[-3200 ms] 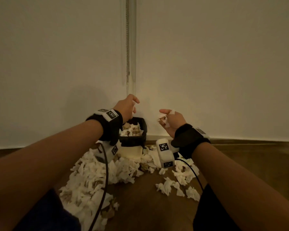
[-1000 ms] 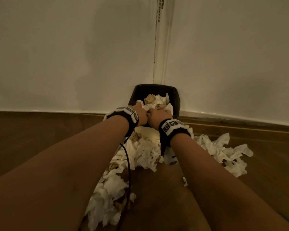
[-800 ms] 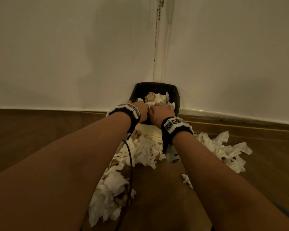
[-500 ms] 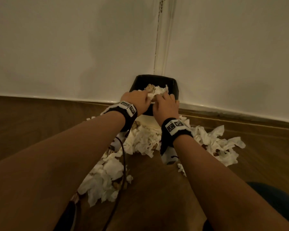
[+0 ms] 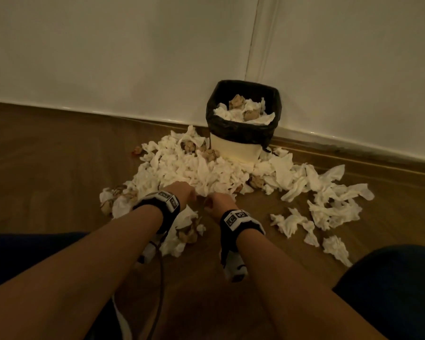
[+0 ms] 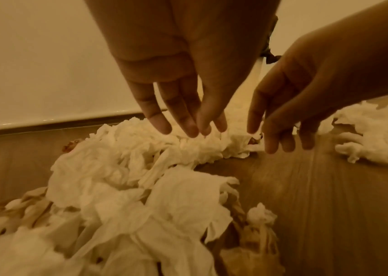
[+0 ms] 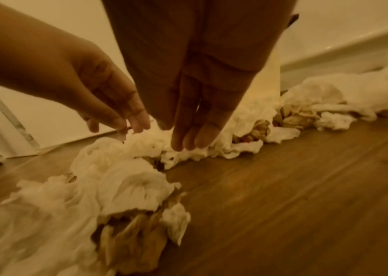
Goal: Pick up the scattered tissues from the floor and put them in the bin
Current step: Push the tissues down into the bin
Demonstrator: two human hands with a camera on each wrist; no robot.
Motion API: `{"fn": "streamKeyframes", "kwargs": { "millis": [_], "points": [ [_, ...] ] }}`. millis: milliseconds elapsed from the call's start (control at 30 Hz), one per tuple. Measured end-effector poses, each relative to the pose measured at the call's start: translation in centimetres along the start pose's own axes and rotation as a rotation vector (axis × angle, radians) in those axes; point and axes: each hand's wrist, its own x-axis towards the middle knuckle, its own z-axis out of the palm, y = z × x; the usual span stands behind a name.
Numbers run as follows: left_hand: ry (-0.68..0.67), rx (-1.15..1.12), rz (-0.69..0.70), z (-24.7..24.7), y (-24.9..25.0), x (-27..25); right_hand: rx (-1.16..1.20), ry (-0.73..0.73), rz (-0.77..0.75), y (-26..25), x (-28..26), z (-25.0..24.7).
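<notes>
Bin (image 5: 233, 149) holding tissues (image 5: 244, 111), seemingly brimful, black-lined

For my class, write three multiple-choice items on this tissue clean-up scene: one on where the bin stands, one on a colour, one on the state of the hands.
1. Where does the small cream bin stand?
A. In the middle of the floor
B. Against the white wall
C. On a table

2. What colour is the plastic liner bag folded over the bin's rim?
A. Black
B. Blue
C. Clear

3. What are the left hand and right hand doing?
A. Each grips a tissue ball
B. Both rest flat on the floor
C. Both reach with straight fingers to the pile of crumpled white tissues

Answers: 1 B, its far side meets the wall above the wooden floor. 2 A, the liner is black. 3 C, both wrist views show straight fingers that grip nothing.
</notes>
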Motion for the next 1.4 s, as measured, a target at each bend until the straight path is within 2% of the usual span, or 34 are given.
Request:
{"fn": "streamKeyframes", "kwargs": {
  "millis": [167,467,600,700,767,833,933,1033,1200,1300,1400],
  "points": [
    [-0.028,0.145,0.076,1.8,-2.3,0.4,-0.057,-0.19,0.079,0.1,0.6,3.1],
    [0.009,0.203,0.035,5.1,-3.7,1.0,0.13,-0.169,0.18,0.3,1.4,6.5],
    [0.018,0.188,-0.008,6.6,-4.3,0.8,0.054,-0.204,0.136,-0.4,1.3,7.6],
    [0.007,0.116,-0.036,7.1,-4.4,0.5,0.138,-0.157,0.219,-0.7,1.5,8.5],
    [0.035,0.112,0.015,7.8,-4.5,0.5,0.154,-0.111,0.235,-0.7,1.6,9.1],
    [0.048,0.151,0.074,8.2,-4.7,0.3,0.148,-0.087,0.223,-0.7,1.5,9.2],
    [0.03,0.149,0.087,8.6,-4.4,0.3,0.097,-0.088,0.199,-0.5,1.5,9.2],
    [0.096,0.23,0.108,8.6,-4.1,0.8,0.055,-0.065,0.174,-0.3,1.4,9.0],
    [0.008,0.139,0.028,7.7,-3.6,0.3,0.052,0.055,0.177,0.1,1.0,8.6],
    [0.037,0.105,-0.019,7.6,-3.5,0.3,0.117,0.101,0.232,0.3,1.2,8.2],
    [0.096,-0.011,-0.065,7.2,-3.5,0.6,0.171,0.055,0.281,0.5,1.7,7.3]
  ]
}}
